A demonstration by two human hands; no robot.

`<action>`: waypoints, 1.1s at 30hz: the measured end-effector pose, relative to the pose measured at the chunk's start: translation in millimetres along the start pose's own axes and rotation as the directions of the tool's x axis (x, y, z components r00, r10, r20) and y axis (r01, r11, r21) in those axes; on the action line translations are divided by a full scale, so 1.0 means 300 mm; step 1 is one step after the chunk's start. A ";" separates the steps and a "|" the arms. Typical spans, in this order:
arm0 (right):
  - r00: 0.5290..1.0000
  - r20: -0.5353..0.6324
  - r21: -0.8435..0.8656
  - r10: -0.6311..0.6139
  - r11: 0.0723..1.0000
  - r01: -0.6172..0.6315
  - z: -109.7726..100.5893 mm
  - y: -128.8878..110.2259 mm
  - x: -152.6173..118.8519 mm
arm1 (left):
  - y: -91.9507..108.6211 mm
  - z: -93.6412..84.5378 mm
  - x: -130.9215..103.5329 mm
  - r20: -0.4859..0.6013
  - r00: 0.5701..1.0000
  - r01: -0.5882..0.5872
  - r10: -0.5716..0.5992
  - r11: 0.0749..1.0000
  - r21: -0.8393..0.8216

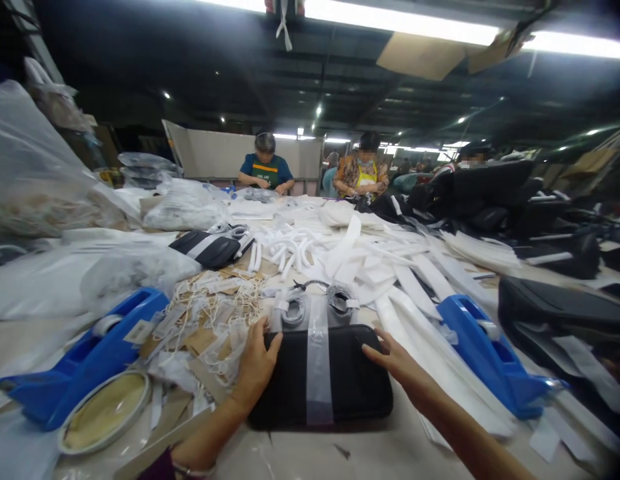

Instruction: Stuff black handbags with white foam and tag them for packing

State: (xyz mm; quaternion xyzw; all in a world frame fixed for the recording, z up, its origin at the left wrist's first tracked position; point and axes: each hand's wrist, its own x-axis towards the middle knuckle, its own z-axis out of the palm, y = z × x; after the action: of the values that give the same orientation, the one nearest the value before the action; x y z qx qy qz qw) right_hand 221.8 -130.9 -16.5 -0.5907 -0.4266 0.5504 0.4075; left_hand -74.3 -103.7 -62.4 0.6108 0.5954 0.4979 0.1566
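Observation:
A flat black bag (285, 380) lies before me on the table, with a translucent band (319, 373) running down its middle. Beyond its far edge sit two grey coiled straps (293, 308) in clear wrapping. My left hand (255, 363) grips the bag's left side near the far corner, thumb on top and fingertips at the edge. On the opposite side, my right hand (393, 360) holds the far right corner, its fingers partly over the top. The undersides of the grips are hidden.
Blue tape dispensers (105, 353) (493, 357) flank the bag. Left are a round dish (105, 412) and a heap of corded tags (210, 320). White foam strips (350, 253) and another black bag (210, 248) lie beyond; dark bags (555, 320) are right. Co-workers sit across the table.

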 end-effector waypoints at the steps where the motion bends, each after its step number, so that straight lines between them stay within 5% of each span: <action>1: 1.000 0.014 0.011 -0.007 1.000 0.007 0.005 -0.007 0.001 | -0.010 -0.002 0.019 0.078 0.993 0.091 -0.089 0.996 -0.027; 5: 0.987 0.142 0.054 -0.079 0.996 0.072 0.026 -0.046 0.004 | 0.004 -0.035 0.084 0.350 0.872 0.386 -0.342 0.920 -0.063; 12: 0.952 0.305 0.132 0.029 0.989 -0.073 0.006 -0.043 -0.005 | 0.066 -0.088 0.077 0.505 0.741 0.625 -0.442 0.728 -0.281; 17: 0.856 0.490 0.132 0.167 0.956 -0.262 -0.009 -0.068 -0.011 | 0.085 -0.104 0.063 0.619 0.662 0.721 -0.424 0.586 -0.369; 20: 0.824 0.544 0.125 0.161 0.955 -0.269 -0.005 -0.070 -0.025 | 0.078 -0.112 0.047 0.620 0.647 0.745 -0.443 0.540 -0.392; 24: 0.853 0.513 0.156 0.102 0.965 -0.210 0.000 -0.043 -0.050 | 0.054 -0.126 0.016 0.659 0.633 0.760 -0.407 0.487 -0.430; 33: 0.891 0.454 0.206 -0.006 0.973 -0.099 -0.012 -0.004 -0.088 | 0.107 -0.199 -0.049 0.656 0.708 0.681 -0.260 0.495 -0.540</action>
State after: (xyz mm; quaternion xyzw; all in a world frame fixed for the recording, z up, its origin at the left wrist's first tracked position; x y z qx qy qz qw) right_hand 224.5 -155.7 -7.2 -0.4070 -0.4305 0.7266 0.3479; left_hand -100.4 -148.6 -16.3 0.3968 0.4200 0.4582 0.6754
